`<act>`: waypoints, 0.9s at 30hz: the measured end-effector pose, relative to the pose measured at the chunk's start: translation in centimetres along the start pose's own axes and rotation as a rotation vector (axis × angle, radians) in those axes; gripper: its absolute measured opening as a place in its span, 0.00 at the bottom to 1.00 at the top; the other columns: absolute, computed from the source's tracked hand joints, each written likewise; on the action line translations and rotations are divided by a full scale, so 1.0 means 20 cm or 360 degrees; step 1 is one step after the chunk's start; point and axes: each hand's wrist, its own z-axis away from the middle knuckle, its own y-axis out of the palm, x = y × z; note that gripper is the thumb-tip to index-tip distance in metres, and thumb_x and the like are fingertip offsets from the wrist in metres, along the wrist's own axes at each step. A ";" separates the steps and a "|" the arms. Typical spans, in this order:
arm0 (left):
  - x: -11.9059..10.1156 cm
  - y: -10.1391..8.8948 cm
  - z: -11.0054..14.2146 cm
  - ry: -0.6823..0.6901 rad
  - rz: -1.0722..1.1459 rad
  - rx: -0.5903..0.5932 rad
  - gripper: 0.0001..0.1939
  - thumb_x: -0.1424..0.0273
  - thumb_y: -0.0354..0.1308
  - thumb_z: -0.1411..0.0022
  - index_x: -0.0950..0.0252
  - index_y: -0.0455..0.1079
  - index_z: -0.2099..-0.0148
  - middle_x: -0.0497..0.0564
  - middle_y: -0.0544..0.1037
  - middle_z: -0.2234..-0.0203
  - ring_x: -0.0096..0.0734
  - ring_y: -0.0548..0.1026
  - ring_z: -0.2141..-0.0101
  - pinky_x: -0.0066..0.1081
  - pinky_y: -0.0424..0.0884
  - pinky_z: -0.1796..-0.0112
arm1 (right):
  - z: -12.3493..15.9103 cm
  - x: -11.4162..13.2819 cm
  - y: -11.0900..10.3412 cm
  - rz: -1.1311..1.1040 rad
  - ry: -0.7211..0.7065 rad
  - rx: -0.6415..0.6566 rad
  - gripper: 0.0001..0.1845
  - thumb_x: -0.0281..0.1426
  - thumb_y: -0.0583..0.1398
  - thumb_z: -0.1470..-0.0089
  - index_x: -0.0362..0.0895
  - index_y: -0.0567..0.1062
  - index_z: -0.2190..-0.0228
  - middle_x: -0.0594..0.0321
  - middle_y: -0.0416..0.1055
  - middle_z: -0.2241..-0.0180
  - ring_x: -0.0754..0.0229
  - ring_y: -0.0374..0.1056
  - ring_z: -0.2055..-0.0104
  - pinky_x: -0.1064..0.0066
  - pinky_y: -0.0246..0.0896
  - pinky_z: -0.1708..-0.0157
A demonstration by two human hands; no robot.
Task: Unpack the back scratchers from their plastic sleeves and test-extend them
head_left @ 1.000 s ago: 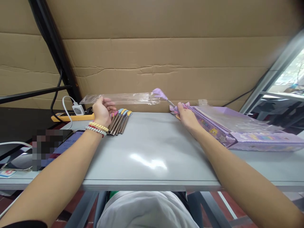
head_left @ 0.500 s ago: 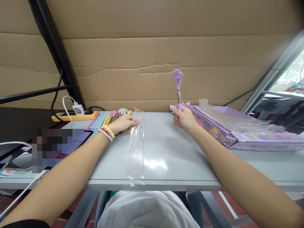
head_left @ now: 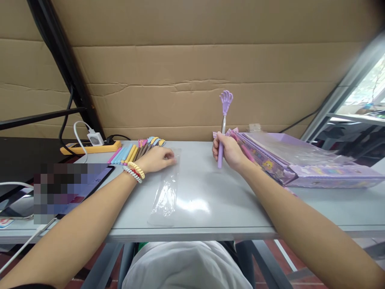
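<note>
Right hand clasps scratcher | left hand at bag, hold unclear | box right, coloured sticks left

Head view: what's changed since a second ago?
The purple, hand-tipped scratcher, still in the right hand, swung from tilted left to upright, clear of the transparent plastic sleeve. That sleeve came down onto the grey table, by the left hand; grip unclear. The purple patterned box stayed put.
</note>
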 end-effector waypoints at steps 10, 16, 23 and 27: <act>-0.06 0.01 0.02 0.0060 -0.0088 0.0304 0.25 0.50 0.48 0.39 0.64 0.74 0.56 0.56 0.79 0.61 0.41 0.75 0.63 0.33 0.65 0.62 | 0.03 0.01 0.02 0.0085 0.0052 0.0099 0.27 0.51 0.65 0.59 0.43 0.63 0.83 0.71 0.53 0.89 0.72 0.48 0.88 0.75 0.42 0.87; -0.07 0.02 0.02 0.0203 -0.0006 0.0145 0.24 0.55 0.40 0.33 0.62 0.73 0.53 0.55 0.77 0.53 0.40 0.72 0.52 0.35 0.64 0.51 | 0.03 0.01 0.02 -0.0036 0.0022 0.0265 0.26 0.51 0.67 0.61 0.40 0.70 0.77 0.66 0.65 0.86 0.69 0.58 0.88 0.74 0.53 0.86; -0.18 -0.01 0.05 0.0386 0.0134 0.0104 0.21 0.55 0.47 0.35 0.63 0.73 0.51 0.53 0.79 0.62 0.36 0.74 0.64 0.33 0.67 0.61 | 0.05 -0.03 0.06 -0.0090 0.0043 0.0536 0.27 0.50 0.65 0.55 0.40 0.76 0.63 0.53 0.77 0.66 0.63 0.70 0.79 0.72 0.63 0.83; -0.21 0.01 0.05 0.0448 0.0084 0.0076 0.19 0.63 0.48 0.35 0.62 0.69 0.46 0.51 0.78 0.65 0.33 0.73 0.68 0.31 0.65 0.65 | 0.07 -0.05 0.09 -0.0051 0.0030 0.0718 0.26 0.50 0.62 0.50 0.43 0.76 0.59 0.51 0.76 0.59 0.60 0.73 0.72 0.72 0.66 0.80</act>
